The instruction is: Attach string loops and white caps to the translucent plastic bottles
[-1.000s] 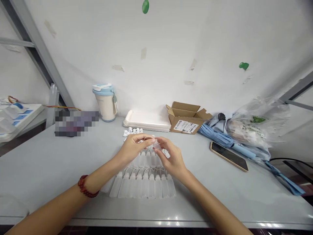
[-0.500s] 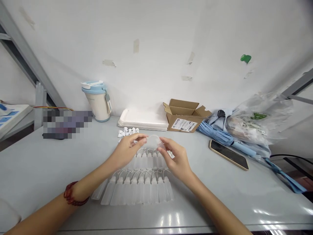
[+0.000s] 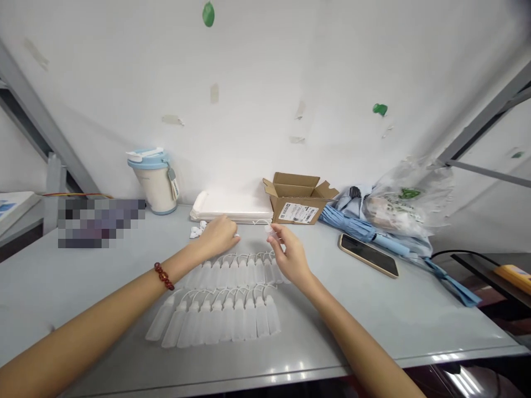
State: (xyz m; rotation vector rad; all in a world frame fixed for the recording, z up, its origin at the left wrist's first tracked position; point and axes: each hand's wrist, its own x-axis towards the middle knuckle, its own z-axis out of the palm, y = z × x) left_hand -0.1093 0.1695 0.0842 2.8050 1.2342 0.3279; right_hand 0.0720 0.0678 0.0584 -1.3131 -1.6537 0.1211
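Pinching 1 btl [image 3: 272, 234]: R hand [image 3: 292, 257]. L hand [image 3: 219, 236]: grip unclear. 2 btl rows [image 3: 227, 321].

Left hand [image 3: 219, 236] palm down, apparently curled, right hand [image 3: 289, 253] pinching

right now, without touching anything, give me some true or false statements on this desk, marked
1. The right hand holds a small translucent piece. True.
2. The phone lies face down. False: its dark screen faces up.
3. The left hand is at the small white pieces. True.
4. The translucent bottles lie in one row. False: they lie in two rows.
5. The cardboard box has its flaps open. True.
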